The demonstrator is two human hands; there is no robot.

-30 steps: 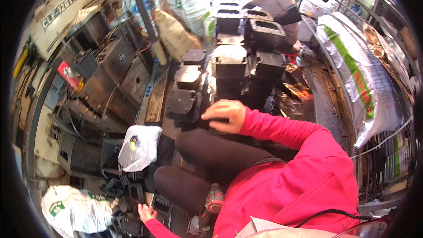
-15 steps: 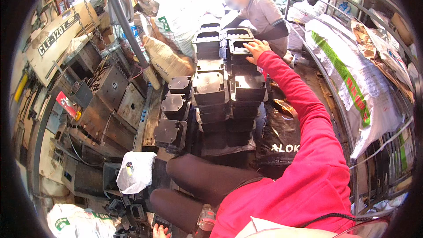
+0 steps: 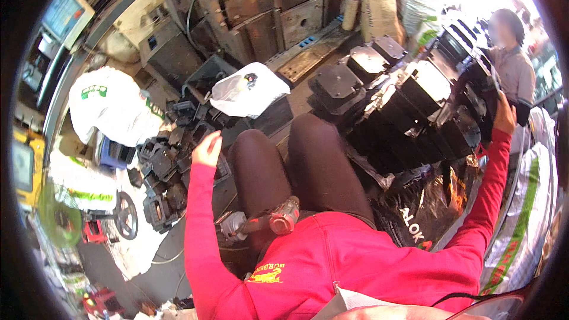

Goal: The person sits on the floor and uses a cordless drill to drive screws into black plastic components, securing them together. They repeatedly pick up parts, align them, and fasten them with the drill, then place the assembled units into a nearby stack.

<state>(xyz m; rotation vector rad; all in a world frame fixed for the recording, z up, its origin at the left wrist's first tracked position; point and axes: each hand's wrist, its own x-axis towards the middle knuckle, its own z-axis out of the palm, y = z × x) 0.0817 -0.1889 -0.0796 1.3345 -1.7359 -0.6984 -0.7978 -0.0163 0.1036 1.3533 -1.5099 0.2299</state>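
My right hand (image 3: 505, 117) reaches to the right side of a stack of black plastic boxes (image 3: 415, 106). Its fingers are stretched out against one of them, the far side of the contact hidden. To the left of my knees, my left hand (image 3: 207, 149) hovers with fingers extended above a heap of small black plastic parts (image 3: 161, 163); nothing shows in it, though its palm faces away. A red and grey cordless drill (image 3: 284, 216) lies at my lap. Closed black boxes with flat lids (image 3: 339, 80) stand beside the larger stack.
A white plastic bag (image 3: 249, 90) rests on a dark box ahead of my left knee. Metal blocks (image 3: 249, 0) line the far side. A black printed sack (image 3: 415, 213) lies right of my legs, white sacks (image 3: 521, 201) beyond it. Another person (image 3: 512, 65) is behind the stack.
The view has swung left and down, so the stack now appears farther right. My left hand has risen from the lower edge beside the black parts. My right hand is still at the stack.
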